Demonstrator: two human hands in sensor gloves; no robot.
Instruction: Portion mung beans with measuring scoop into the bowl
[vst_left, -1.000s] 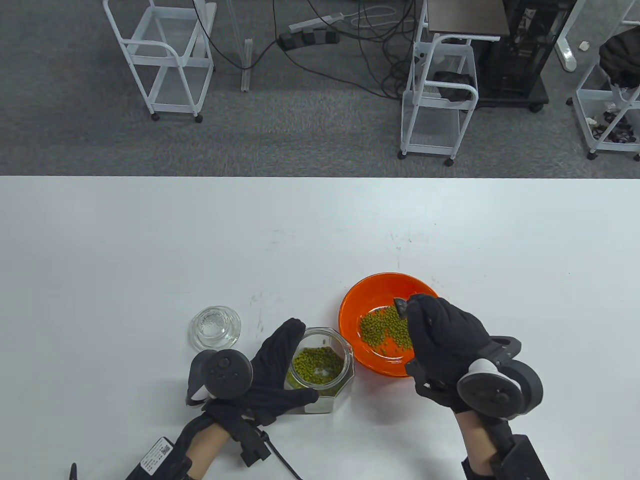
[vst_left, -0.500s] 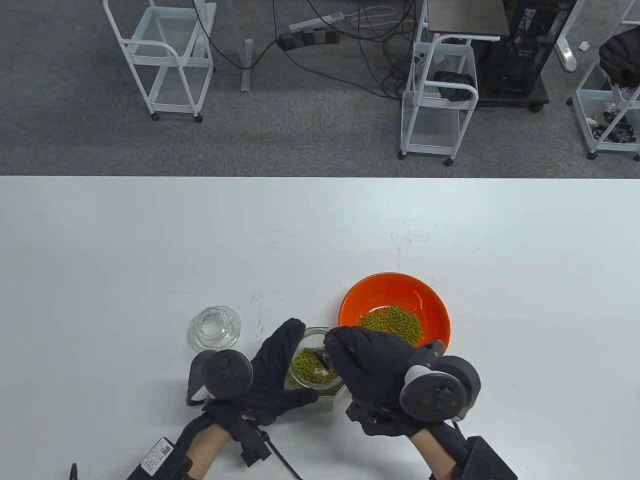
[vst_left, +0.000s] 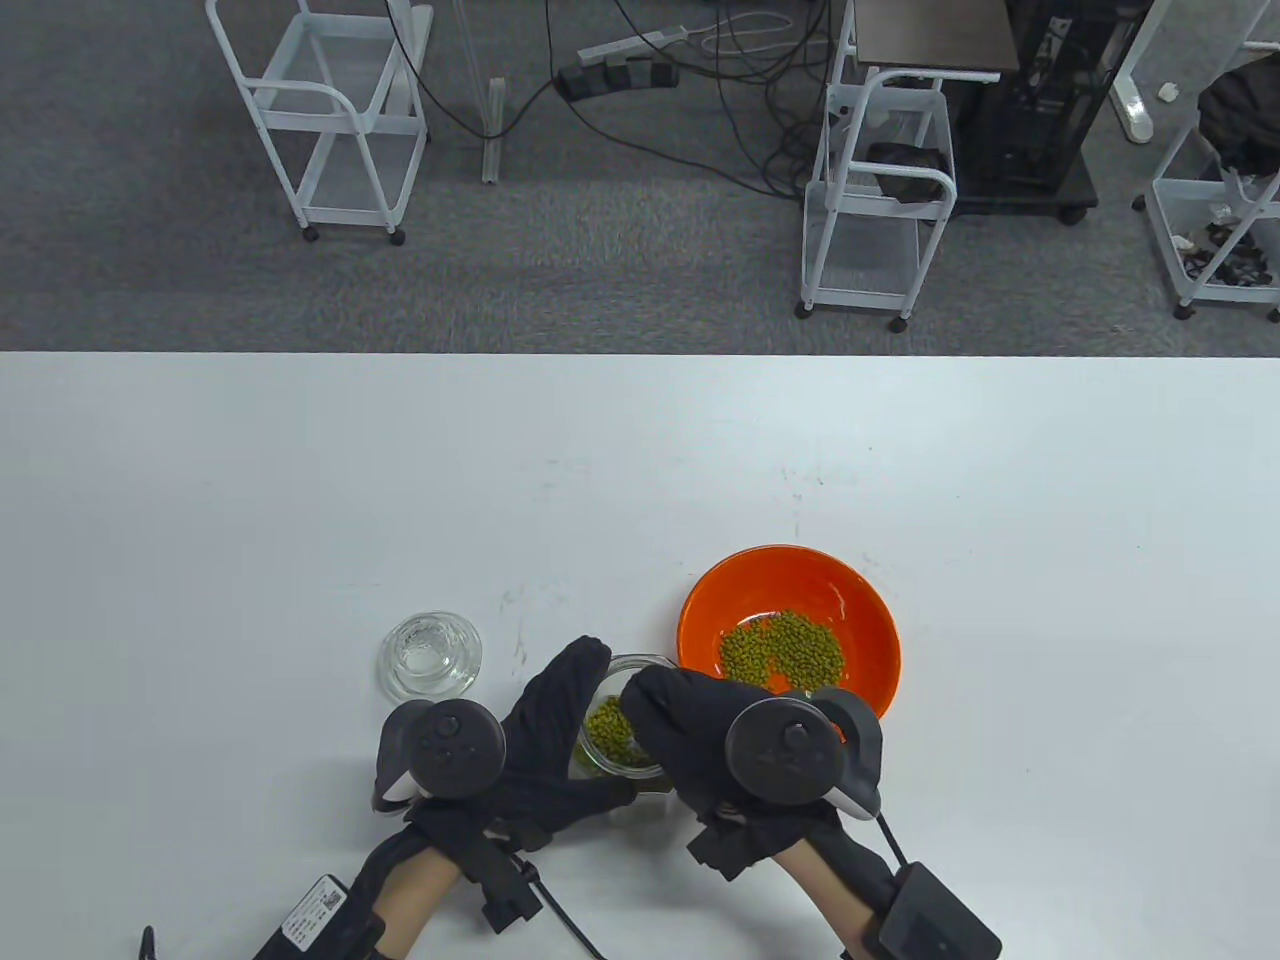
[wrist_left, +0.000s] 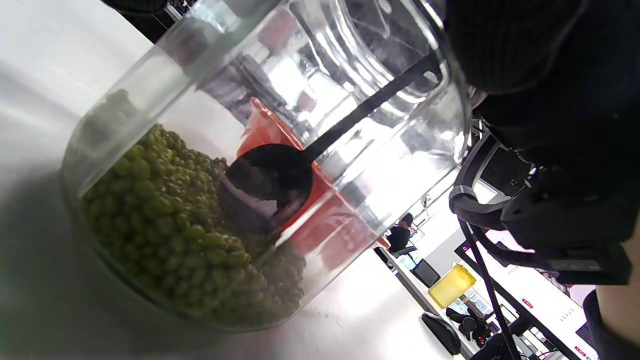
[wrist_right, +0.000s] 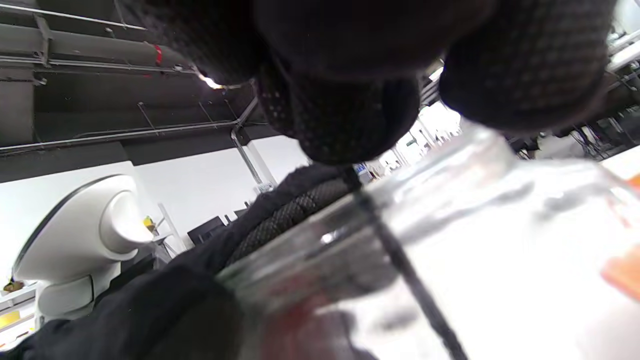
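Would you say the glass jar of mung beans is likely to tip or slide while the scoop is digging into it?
Probably not: the glass jar looks squat and thick-walled, and beans weight its base. Smooth glass might slide on the table, but the left hand grips it. It likely breaks if dropped.

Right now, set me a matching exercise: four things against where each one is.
Things:
1. black scoop
2. glass lid
3. orange bowl
4. left hand

Places:
A. right of the jar
B. on the table, left of the jar
C. around the glass jar
D. down inside the jar, at the mung beans

Pairs: 1-D, 2-B, 3-A, 4-C
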